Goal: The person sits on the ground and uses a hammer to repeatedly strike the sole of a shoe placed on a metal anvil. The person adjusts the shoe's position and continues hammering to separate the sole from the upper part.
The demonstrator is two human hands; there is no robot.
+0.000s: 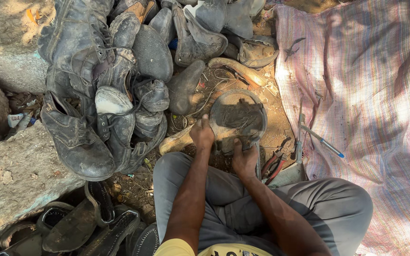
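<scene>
A round, dark, worn metal block (237,116) with a raised rim stands on the dirt in front of my crossed legs. A flat dark piece of leather or rubber lies on its top. My left hand (201,133) grips the block's near left edge with the thumb up on the rim. My right hand (244,159) presses on the near edge of the dark piece, fingers curled over it. Whether the right hand holds a small tool is hidden.
A heap of old black boots and shoes (105,90) fills the left and back. Sandals (96,227) lie by my left knee. Pliers with red handles (275,163), a blue-tipped tool (326,142) and a striped cloth (366,95) are on the right. Stone slabs (15,175) lie left.
</scene>
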